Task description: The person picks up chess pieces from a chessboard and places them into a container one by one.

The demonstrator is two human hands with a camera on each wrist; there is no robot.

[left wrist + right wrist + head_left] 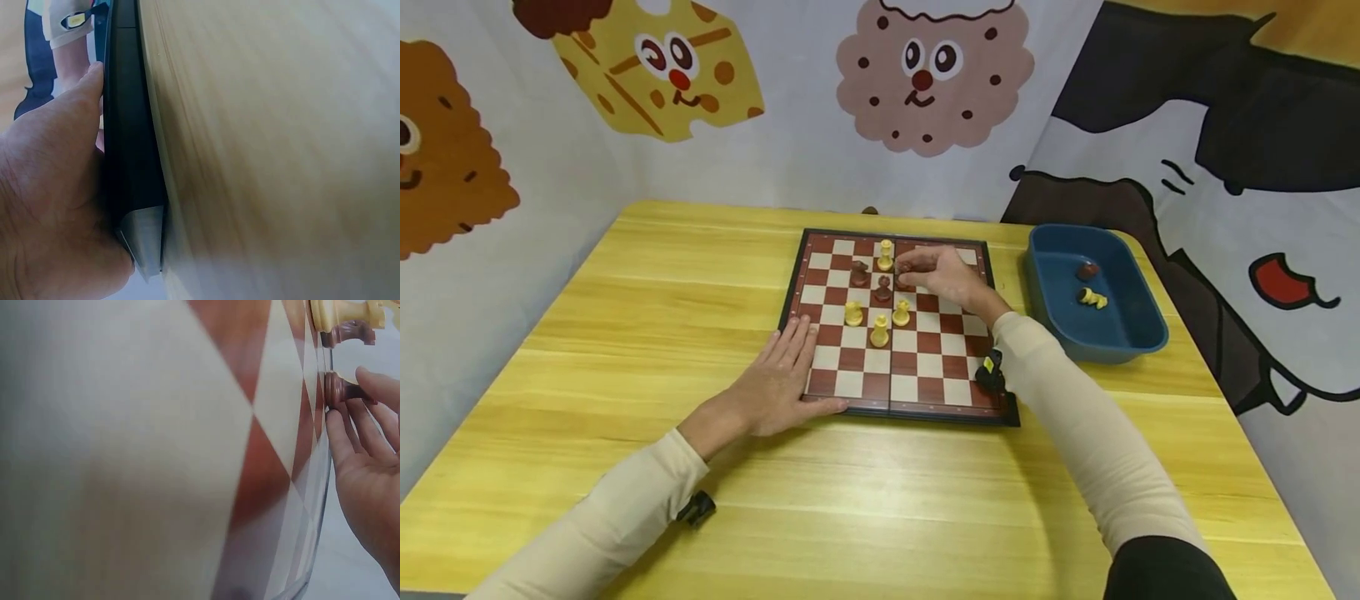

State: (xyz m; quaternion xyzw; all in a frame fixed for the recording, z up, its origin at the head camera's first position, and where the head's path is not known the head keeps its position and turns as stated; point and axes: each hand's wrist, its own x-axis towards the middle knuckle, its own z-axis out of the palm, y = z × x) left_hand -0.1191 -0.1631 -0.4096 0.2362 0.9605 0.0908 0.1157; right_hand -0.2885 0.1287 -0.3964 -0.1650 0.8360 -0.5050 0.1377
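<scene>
The chessboard point(929, 367) lies unfolded on the table, with several cream and brown chess pieces standing near its middle. My right hand point(949, 277) reaches over the far right half and pinches a brown chess piece point(337, 389) between thumb and fingers. Its base is right at the board's surface, and its top is partly hidden by the fingers. Left of it stand a brown knight point(859, 272), another brown piece point(883, 289) and a cream rook point(886, 255). Flat on the board's near left corner rests my left hand point(775, 379), fingers straight, thumb along the front edge.
To the right of the board is a blue plastic bin point(1138, 329); inside lie a cream piece point(1092, 297) and a brown piece point(1087, 271). More cream pieces, among them one point(879, 332) nearest me, stand on the board. Printed cloth point(805, 167) hangs behind the wooden table point(700, 275).
</scene>
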